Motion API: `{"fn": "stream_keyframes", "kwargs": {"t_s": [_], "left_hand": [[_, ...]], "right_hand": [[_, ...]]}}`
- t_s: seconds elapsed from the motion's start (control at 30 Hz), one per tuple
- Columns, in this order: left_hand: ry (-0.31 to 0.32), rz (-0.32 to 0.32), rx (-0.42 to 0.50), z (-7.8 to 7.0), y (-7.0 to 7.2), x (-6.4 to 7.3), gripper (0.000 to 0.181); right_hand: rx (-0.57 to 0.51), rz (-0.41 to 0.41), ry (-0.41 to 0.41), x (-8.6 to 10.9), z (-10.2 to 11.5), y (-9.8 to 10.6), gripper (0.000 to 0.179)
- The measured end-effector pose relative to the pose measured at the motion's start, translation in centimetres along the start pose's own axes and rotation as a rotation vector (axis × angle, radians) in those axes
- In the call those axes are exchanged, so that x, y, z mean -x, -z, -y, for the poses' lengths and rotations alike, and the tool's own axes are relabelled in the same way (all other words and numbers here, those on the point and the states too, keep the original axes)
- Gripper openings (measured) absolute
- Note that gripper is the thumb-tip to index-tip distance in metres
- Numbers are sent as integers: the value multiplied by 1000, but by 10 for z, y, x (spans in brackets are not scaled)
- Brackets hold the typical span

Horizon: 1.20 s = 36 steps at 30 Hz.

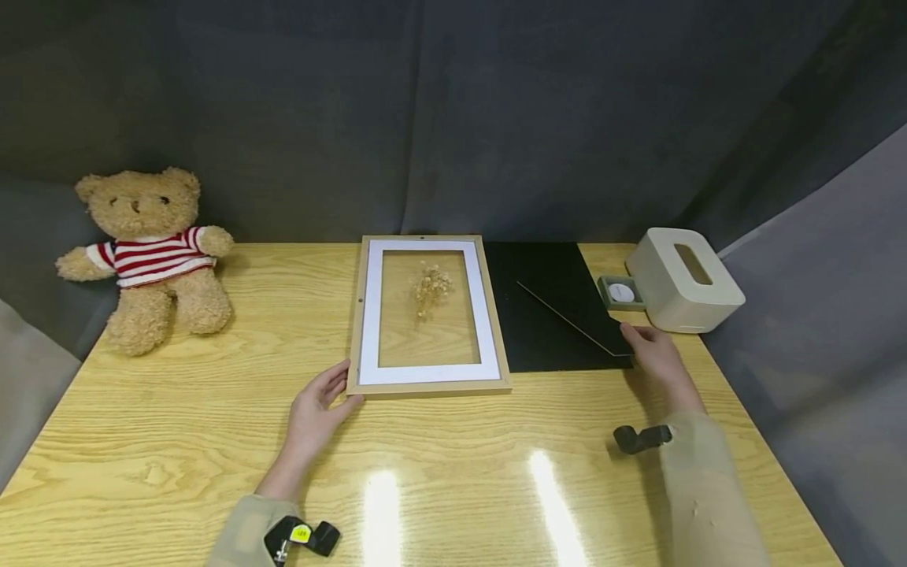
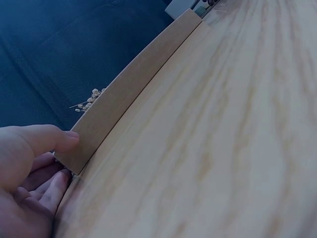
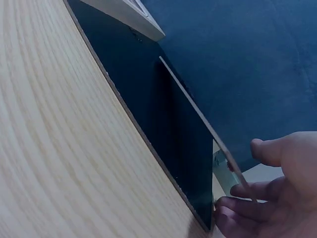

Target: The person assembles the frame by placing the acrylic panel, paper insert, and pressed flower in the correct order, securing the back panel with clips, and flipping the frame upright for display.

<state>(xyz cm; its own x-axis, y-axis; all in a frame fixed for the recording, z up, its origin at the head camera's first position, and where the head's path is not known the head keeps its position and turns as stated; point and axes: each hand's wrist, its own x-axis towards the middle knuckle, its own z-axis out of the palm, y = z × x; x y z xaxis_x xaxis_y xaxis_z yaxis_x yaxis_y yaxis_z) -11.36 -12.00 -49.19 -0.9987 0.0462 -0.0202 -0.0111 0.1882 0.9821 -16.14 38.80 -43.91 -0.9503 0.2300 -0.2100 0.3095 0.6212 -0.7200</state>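
A wooden picture frame [image 1: 428,388] with a white mat and dried flowers [image 1: 431,290] behind its clear pane lies on the table. My left hand [image 1: 316,409] grips its near left corner. In the left wrist view, the thumb [image 2: 69,140] presses the frame's outer side [image 2: 133,79] while the fingers reach round the corner. Right of the frame, a black backing board [image 1: 542,268] lies flat, its stand flap [image 1: 591,319] raised at a slant. My right hand [image 1: 659,358] holds the flap's outer end, with thumb and fingers on either side in the right wrist view.
A teddy bear [image 1: 159,260] in a striped shirt sits at the back left. At the back right are a cream tissue box [image 1: 697,283] and a small green tray [image 1: 604,293] with a white round item [image 1: 621,293]. A dark curtain [image 1: 305,118] hangs behind the table.
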Motion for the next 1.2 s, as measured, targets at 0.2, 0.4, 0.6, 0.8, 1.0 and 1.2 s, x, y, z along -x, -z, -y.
{"fn": "stream_keyframes", "kwargs": {"t_s": [0.2,0.4,0.6,0.8,1.0,1.2], "left_hand": [[1,-10,-19,0,1,-1,62],[15,-11,-6,-2,1,-1,62],[12,-12,-16,0,2,-1,61],[24,-17,-8,2,2,-2,62],[37,-29,10,3,2,-1,61],[53,-28,18,2,1,0,62]], "right_hand": [[70,41,-1,-5,6,-1,73],[100,52,18,-9,9,-2,70],[81,44,9,-17,9,-6,70],[11,37,-52,-26,6,-10,77],[-341,-28,-124,-28,1,-12,65],[-734,65,-202,-23,3,-1,51]]}}
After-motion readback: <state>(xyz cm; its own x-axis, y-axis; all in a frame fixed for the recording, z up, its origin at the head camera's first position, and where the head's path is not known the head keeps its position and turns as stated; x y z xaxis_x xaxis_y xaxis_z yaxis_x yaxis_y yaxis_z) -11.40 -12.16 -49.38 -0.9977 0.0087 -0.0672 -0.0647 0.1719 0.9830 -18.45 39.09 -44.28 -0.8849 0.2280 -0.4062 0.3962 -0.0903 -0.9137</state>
